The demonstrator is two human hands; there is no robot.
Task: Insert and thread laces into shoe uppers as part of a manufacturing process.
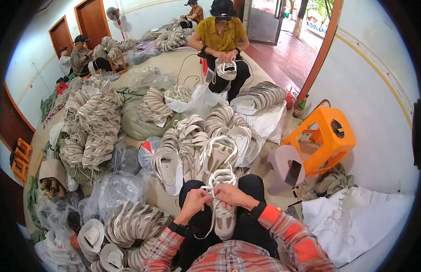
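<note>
A beige and white shoe upper (225,216) lies across my lap, its toe pointing toward me. White lace runs through its eyelets, and a loose end trails down beside it. My left hand (195,204) is closed in a pinch on the shoelace (206,187) at the upper's left edge. Close beside it, my right hand (231,196) also pinches the lace, resting over the middle of the upper. Just beyond my knees stand more shoe uppers (219,154), nested in rows.
An orange stool (326,136) and a small mauve stool (283,167) with a phone (293,172) stand at right. White cloth (351,222) lies near the wall. Stacked uppers (133,224) and clear plastic bags (117,190) crowd the left. A co-worker in yellow (221,36) sits opposite, handling an upper.
</note>
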